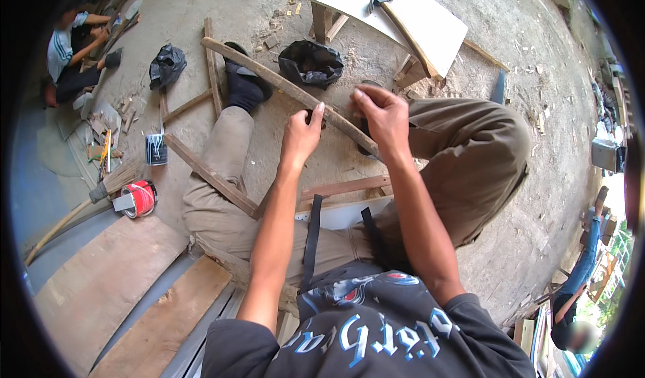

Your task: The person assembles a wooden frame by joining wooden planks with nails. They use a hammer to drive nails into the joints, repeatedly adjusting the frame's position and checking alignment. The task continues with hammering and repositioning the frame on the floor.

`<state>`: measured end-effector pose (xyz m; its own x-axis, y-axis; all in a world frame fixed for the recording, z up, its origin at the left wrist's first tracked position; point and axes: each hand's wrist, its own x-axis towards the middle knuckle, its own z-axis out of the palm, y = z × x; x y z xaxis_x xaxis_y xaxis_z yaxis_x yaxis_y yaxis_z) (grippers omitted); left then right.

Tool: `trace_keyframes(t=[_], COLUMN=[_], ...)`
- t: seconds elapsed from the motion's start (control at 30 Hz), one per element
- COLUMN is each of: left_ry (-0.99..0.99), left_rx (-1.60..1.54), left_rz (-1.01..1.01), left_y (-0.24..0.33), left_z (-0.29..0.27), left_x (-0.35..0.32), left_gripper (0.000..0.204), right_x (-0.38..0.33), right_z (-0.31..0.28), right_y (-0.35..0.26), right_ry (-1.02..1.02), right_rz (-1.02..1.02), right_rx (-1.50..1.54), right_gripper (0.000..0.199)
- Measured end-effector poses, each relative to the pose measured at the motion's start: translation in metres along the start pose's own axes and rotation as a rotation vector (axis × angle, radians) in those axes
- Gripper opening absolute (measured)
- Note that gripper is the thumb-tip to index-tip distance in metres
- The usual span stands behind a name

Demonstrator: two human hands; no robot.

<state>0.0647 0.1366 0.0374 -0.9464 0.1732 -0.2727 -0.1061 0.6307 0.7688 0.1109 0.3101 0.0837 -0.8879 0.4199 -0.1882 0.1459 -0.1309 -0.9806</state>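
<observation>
Nearest to us, below the dark printed shirt [376, 317], a reddish wooden piece [346, 188] lies between the seated person's legs, beside a white panel [342, 212]. Just beyond it, we see a long wooden strip [269, 75] running diagonally from the far left to beneath the right forearm. The left hand [302, 136] grasps this strip near its middle, thumb against the near edge; its other fingers are largely hidden. The right hand [384, 114] is raised just above the strip, fingers bent toward the thumb; we cannot tell whether it pinches anything small. To the left, we note a red tin [142, 197] and, farther off, a dark tin with white drips [156, 151]. Past the strip stands an open black bag [310, 62] on the ground. Behind it, at right, a low white worktop [440, 25] carries a hammer [405, 34], its head toward the far edge. At the far upper left, we observe a second person [64, 52] seated, with both arms extended toward pieces of wood.
</observation>
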Motion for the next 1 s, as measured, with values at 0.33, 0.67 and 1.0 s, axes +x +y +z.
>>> trace_keyframes(t=[0.33,0.67,1.0], left_ry=[-0.034,-0.058,-0.094], left_rx=[-0.150,-0.160,-0.102], left_rz=[-0.127,-0.175,-0.222], left_y=[0.006,0.026,0.028], left_z=[-0.003,-0.006,-0.008], left_x=[-0.010,-0.002,0.005], left_gripper=[0.043,0.041,0.036], right_x=[0.021,0.026,0.036], right_z=[0.013,0.031,0.037], right_y=[0.035,0.028,0.027], right_ry=[0.018,0.066,0.071], right_rz=[0.202,0.081,0.000], right_rx=[-0.027,-0.207,-0.282], right_gripper=[0.021,0.014,0.015])
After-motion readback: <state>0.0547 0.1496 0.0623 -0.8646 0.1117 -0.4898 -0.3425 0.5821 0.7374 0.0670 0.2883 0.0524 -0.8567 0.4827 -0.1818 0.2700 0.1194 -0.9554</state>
